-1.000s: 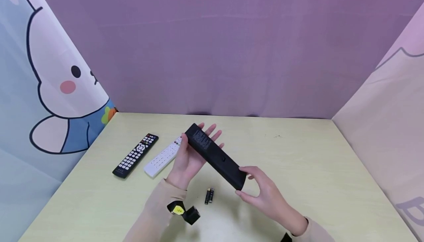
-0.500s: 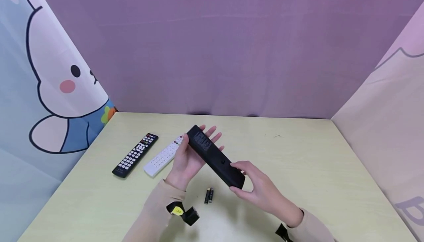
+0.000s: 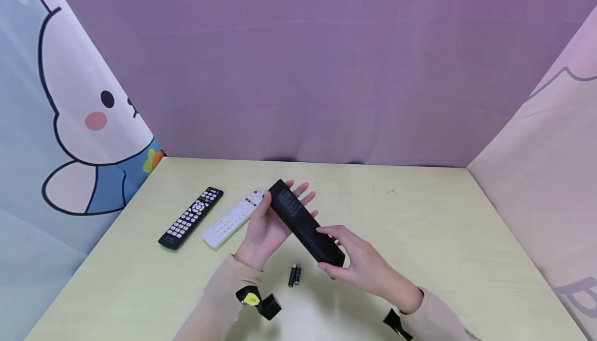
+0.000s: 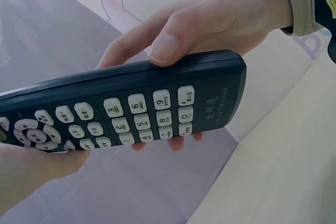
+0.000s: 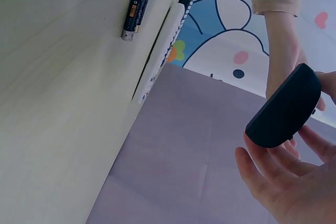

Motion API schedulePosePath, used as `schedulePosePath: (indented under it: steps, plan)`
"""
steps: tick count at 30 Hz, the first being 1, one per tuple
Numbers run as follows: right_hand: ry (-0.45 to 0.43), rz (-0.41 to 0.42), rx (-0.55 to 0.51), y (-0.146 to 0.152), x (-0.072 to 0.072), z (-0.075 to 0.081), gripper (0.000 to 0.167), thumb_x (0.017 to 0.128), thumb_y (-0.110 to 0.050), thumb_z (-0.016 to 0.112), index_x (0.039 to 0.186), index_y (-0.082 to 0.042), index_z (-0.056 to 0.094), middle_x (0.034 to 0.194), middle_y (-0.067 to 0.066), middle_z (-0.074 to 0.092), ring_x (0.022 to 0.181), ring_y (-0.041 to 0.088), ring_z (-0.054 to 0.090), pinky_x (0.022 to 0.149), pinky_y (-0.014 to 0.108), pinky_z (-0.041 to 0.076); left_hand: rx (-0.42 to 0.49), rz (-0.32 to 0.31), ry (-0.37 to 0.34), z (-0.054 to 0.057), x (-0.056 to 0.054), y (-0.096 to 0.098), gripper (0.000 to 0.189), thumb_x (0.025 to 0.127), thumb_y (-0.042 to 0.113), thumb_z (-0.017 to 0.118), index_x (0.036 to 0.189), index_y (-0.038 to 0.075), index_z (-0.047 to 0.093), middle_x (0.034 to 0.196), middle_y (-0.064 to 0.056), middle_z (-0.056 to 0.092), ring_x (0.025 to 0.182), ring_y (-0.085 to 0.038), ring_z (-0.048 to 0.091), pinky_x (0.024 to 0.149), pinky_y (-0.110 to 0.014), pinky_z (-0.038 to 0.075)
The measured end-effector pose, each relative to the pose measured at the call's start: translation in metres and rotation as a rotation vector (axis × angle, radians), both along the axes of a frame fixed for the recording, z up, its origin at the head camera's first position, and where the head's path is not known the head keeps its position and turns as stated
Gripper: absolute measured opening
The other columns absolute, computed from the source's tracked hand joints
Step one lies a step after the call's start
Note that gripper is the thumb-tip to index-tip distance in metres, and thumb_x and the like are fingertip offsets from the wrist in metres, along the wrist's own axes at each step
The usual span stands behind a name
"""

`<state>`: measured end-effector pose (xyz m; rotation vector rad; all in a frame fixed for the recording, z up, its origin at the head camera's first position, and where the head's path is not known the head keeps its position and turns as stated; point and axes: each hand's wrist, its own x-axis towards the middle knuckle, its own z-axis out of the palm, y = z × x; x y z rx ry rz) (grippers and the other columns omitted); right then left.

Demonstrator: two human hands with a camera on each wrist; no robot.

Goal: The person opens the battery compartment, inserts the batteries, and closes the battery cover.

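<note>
A black remote control is held tilted above the table, back side up in the head view. My left hand holds its far end, with the thumb along one edge and the fingers reaching out past the other. Near the lower end, my right hand grips it, index fingertip on the back and thumb at the edge. The left wrist view shows the white buttons on the remote's front. Its rounded end faces the right wrist view. Two small black batteries lie side by side on the table below.
A white remote control lies left of my left hand, and another black remote control with white buttons lies further left. The pale wooden table meets a purple curtain at the back, with printed cloths at both sides.
My right hand has moved up and left along the remote control, from its lower end onto the back. The held remote has shifted slightly, and my left hand has moved a little right.
</note>
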<state>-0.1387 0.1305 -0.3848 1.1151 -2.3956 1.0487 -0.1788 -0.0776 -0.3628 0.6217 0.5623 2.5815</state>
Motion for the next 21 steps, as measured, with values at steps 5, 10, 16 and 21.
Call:
schedulePosePath:
  steps: [5,10,16,21]
  plan:
    - [-0.008,0.018,-0.001,-0.0008,-0.0008,-0.0005,0.055,0.073,-0.023,0.07,0.122,-0.012,0.046,0.112,-0.003,0.054,0.089,0.008,0.054,0.072,0.023,0.05,-0.028,0.006,-0.005,0.0001,0.001,0.0013,0.037,0.093,0.034,0.039,0.122,0.011,0.038,0.129,-0.012,0.043,0.126,-0.032,0.03,0.105,-0.056,0.014]
    - [-0.015,0.037,-0.018,-0.0011,-0.0007,-0.0007,0.054,0.073,-0.021,0.071,0.12,-0.011,0.046,0.111,-0.002,0.054,0.085,0.007,0.054,0.07,0.024,0.05,-0.057,0.021,-0.028,0.0019,0.0029,0.0025,0.036,0.094,0.034,0.034,0.123,0.012,0.036,0.129,-0.011,0.043,0.126,-0.031,0.031,0.105,-0.055,0.016]
    - [-0.041,0.057,-0.048,-0.0022,-0.0012,0.0,0.051,0.072,-0.021,0.071,0.116,-0.01,0.048,0.107,-0.001,0.055,0.081,0.008,0.054,0.067,0.023,0.05,-0.074,0.034,-0.055,0.0046,0.0042,0.0032,0.036,0.094,0.034,0.036,0.121,0.011,0.038,0.127,-0.011,0.044,0.126,-0.031,0.03,0.105,-0.055,0.015]
    - [-0.086,0.069,-0.051,-0.0038,-0.0025,0.0014,0.05,0.069,-0.022,0.073,0.111,-0.01,0.049,0.102,-0.002,0.056,0.076,0.008,0.055,0.065,0.02,0.051,-0.107,0.042,-0.064,0.0049,0.0055,0.0041,0.037,0.093,0.035,0.04,0.121,0.012,0.038,0.128,-0.009,0.044,0.126,-0.03,0.03,0.104,-0.056,0.015]
